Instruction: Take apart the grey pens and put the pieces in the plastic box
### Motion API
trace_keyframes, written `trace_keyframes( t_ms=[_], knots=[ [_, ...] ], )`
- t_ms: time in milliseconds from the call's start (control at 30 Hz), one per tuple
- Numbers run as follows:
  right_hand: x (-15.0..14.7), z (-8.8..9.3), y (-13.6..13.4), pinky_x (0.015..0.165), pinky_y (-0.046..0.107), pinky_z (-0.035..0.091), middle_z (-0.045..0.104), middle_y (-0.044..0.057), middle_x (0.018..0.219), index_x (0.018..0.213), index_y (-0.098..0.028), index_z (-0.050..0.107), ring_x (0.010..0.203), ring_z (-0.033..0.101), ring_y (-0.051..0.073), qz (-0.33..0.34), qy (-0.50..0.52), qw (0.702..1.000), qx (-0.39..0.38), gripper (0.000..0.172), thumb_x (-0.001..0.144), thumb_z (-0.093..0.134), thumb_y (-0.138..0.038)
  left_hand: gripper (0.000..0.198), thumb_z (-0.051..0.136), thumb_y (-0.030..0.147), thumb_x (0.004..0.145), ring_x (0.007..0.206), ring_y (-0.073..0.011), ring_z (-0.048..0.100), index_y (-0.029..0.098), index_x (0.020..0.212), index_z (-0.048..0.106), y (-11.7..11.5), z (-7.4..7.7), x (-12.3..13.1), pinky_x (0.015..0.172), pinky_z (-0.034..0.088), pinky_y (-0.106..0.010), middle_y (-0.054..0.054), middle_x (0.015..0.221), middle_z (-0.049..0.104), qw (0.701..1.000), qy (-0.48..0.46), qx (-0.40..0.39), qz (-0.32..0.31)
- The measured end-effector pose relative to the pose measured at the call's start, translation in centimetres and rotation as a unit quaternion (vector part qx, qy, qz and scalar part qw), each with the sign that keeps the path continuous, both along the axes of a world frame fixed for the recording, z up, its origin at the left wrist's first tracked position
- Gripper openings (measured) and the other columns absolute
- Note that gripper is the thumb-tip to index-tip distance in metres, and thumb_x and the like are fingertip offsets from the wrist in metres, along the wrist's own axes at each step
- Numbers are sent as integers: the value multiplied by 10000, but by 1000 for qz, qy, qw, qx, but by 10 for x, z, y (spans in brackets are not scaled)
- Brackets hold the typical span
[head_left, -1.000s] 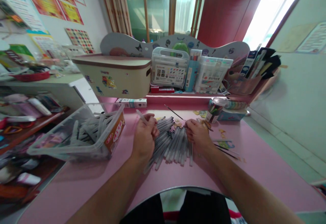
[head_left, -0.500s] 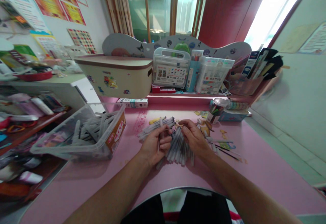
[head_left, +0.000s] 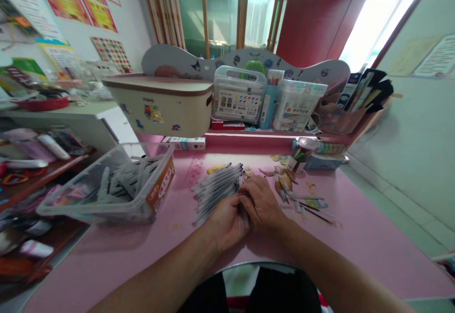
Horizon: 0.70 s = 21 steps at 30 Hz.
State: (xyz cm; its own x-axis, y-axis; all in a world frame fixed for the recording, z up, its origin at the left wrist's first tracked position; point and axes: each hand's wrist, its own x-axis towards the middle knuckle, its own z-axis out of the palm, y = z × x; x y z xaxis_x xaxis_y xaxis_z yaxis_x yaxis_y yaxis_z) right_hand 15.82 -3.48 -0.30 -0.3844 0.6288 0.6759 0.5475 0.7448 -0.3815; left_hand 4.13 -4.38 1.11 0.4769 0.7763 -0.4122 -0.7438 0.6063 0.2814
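Observation:
Both my hands meet over a heap of grey pens (head_left: 216, 187) on the pink desk (head_left: 355, 242). My left hand (head_left: 227, 220) is closed round a bunch of the pens at the heap's near end. Pressed against it from the right, my right hand (head_left: 261, 204) also has its fingers curled over the same bunch. The rest of the pens fan out to the upper left of my hands. A clear plastic box (head_left: 106, 187) with several more grey pens stands to the left of the heap.
A cream storage box (head_left: 159, 104), marker cases (head_left: 238, 95) and a pen cup (head_left: 300, 151) line the back of the desk. Stickers and thin brushes (head_left: 313, 206) lie right of my hands. Cluttered shelves (head_left: 31, 170) run along the left.
My hands have come together and drawn toward me, gathering a bunch of pens from the right part of the heap. A second ago they were apart, the left holding one pen up.

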Motion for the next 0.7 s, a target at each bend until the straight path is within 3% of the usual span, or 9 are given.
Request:
trace_keyframes(
  t_ms=[133, 267, 333, 400, 467, 567, 700],
  knots=[
    [4, 2, 4, 846, 377, 412, 565, 64, 885, 875, -209, 587, 911, 506, 220, -4, 0, 1000, -6, 173, 960, 437, -227, 250, 413, 27, 878, 580, -77, 633, 113, 765, 618, 2, -3, 0, 591, 550, -157, -45, 679, 645, 1000, -30, -9, 2],
    [13, 5, 8, 817, 360, 410, 567, 61, 896, 900, -213, 589, 911, 521, 216, -35, 64, 997, -22, 203, 963, 396, -208, 195, 433, 95, 916, 732, -132, 686, 89, 855, 618, 0, -4, -3, 724, 592, -242, -94, 802, 675, 1000, -20, -7, 5],
    [18, 6, 11, 796, 346, 409, 563, 51, 876, 891, -215, 587, 879, 527, 207, -59, 91, 994, -31, 217, 966, 384, -212, 167, 446, 129, 923, 668, -123, 668, 102, 870, 602, -1, -2, -6, 611, 573, -208, -93, 787, 658, 1000, 14, -21, -11],
    [22, 6, 15, 788, 333, 401, 563, 41, 852, 866, -212, 583, 851, 527, 198, -82, 100, 991, -31, 221, 969, 388, -217, 168, 447, 186, 938, 494, -74, 563, 129, 836, 568, -2, 0, -9, 398, 424, -126, -57, 706, 606, 998, 50, -36, -27],
    [26, 6, 18, 786, 323, 390, 566, 36, 837, 849, -206, 582, 836, 525, 191, -101, 96, 990, -30, 219, 969, 399, -216, 203, 437, 241, 950, 376, -31, 402, 150, 792, 526, -2, 3, -12, 311, 229, -97, -10, 636, 535, 997, 69, -35, -31],
    [27, 4, 22, 762, 307, 379, 557, 29, 809, 827, -199, 577, 808, 522, 181, -113, 78, 990, -41, 223, 971, 407, -218, 267, 413, 296, 961, 341, -12, 285, 161, 743, 486, -5, 15, -18, 317, 151, -100, 26, 585, 460, 996, 84, 8, -38],
    [28, 1, 26, 724, 296, 366, 540, 24, 769, 763, -190, 549, 764, 511, 173, -120, 43, 990, -57, 250, 969, 411, -225, 342, 420, 385, 954, 356, -24, 276, 165, 699, 478, -17, 48, -35, 331, 212, -116, 36, 558, 430, 984, 113, 130, -53]
  ],
)
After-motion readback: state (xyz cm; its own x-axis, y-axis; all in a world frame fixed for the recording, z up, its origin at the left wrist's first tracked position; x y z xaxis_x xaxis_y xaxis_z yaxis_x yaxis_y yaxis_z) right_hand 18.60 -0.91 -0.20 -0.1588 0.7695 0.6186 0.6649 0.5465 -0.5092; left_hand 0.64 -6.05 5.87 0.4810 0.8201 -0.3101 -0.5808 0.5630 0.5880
